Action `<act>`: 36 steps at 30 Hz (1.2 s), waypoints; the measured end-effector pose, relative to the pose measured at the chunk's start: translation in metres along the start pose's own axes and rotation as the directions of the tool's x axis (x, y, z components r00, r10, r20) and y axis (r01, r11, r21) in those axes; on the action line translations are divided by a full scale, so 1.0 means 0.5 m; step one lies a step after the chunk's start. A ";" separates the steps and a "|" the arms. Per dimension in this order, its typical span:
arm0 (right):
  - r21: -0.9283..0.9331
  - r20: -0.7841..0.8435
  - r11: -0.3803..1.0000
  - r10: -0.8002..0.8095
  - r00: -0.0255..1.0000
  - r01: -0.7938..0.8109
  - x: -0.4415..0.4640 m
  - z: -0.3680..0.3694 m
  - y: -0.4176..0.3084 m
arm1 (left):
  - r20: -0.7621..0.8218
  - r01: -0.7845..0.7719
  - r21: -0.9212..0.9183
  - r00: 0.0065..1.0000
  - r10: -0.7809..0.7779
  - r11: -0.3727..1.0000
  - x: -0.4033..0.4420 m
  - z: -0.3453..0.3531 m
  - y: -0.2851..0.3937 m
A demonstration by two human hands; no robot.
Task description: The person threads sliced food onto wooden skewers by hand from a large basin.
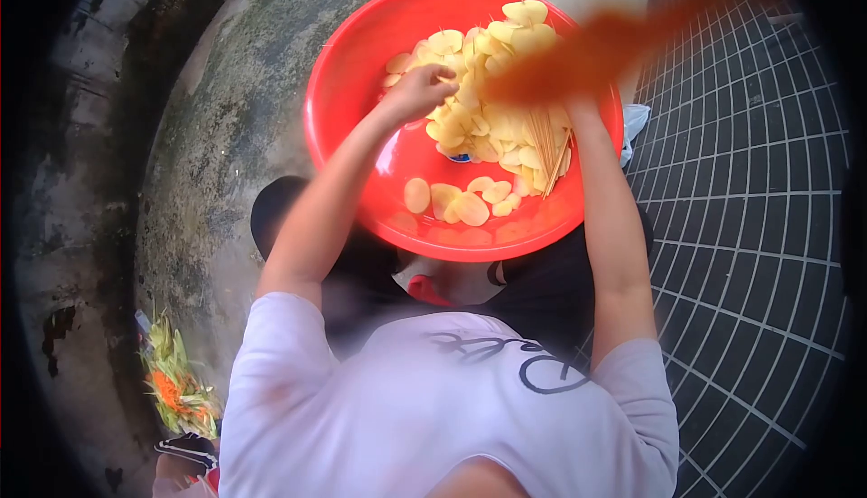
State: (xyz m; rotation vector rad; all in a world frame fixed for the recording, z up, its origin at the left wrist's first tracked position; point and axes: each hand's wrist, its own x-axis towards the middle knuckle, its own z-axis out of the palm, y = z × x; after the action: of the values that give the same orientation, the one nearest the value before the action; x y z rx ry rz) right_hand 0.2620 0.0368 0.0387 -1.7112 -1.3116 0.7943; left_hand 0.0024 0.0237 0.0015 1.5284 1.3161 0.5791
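Observation:
A wide red basin (375, 24) rests over my lap. Heaped in it are thin, pale yellow slices (479, 123) that look like potato, some pierced by thin sticks. My left hand (421, 93) is over the left side of the heap, fingers curled and pressed together; what they hold, if anything, is too small to make out. A blurred orange shape (578, 60) covers my right hand, so only the wrist (582, 111) shows at the heap's right side. Just below that wrist lies a bundle of thin wooden skewers (547, 150); whether my right hand touches them is hidden.
Several loose slices (470, 207) lie at the basin's near side. On the floor to the left is a pile of green and orange scraps (176, 381). A whitish plastic bag (635, 128) sits beside the basin's right rim. Dark tiles (731, 227) cover the ground on the right.

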 end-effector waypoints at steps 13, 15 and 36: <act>0.433 0.133 0.900 -0.016 0.991 -0.043 0.020 0.019 0.092 | 0.342 -0.153 0.843 0.892 -0.295 0.515 -0.006 0.041 -0.086; 0.185 0.030 0.982 -0.032 0.999 0.026 -0.011 0.003 0.061 | 0.393 -0.224 0.883 0.833 -0.389 0.413 -0.014 0.064 -0.090; -0.791 0.492 0.445 0.054 0.869 0.421 -0.027 0.028 0.235 | 0.562 -0.237 0.594 0.806 -0.185 0.768 -0.052 0.093 -0.037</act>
State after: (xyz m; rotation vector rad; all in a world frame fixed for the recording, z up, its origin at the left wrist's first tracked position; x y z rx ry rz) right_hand 0.2993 0.0128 -0.0717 -2.1342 -2.5479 0.3382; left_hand 0.0256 -0.0191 -0.0267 2.0616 1.0148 -0.4100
